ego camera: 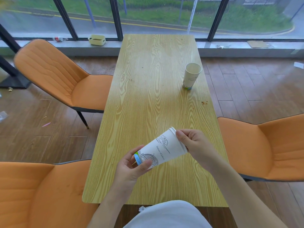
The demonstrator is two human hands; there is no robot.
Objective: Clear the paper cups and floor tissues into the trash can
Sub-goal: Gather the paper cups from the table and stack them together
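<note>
A white printed paper cup (162,148) lies tilted on its side above the near part of the wooden table (148,79), held by both hands. My left hand (133,168) grips its blue-green base. My right hand (195,145) pinches its rim, where a doubled edge suggests stacked cups. A second paper cup (191,76) stands upright near the table's right edge, farther away. A white tissue scrap (142,208) lies on the floor under the table's near edge. No trash can is in view.
Orange chairs stand at far left (57,76), near left (37,191) and right (266,145). Crumbs (204,102) mark the table's right edge. Small litter (46,124) dots the left floor; paper (298,65) lies far right. A yellow box (97,40) sits on the window ledge.
</note>
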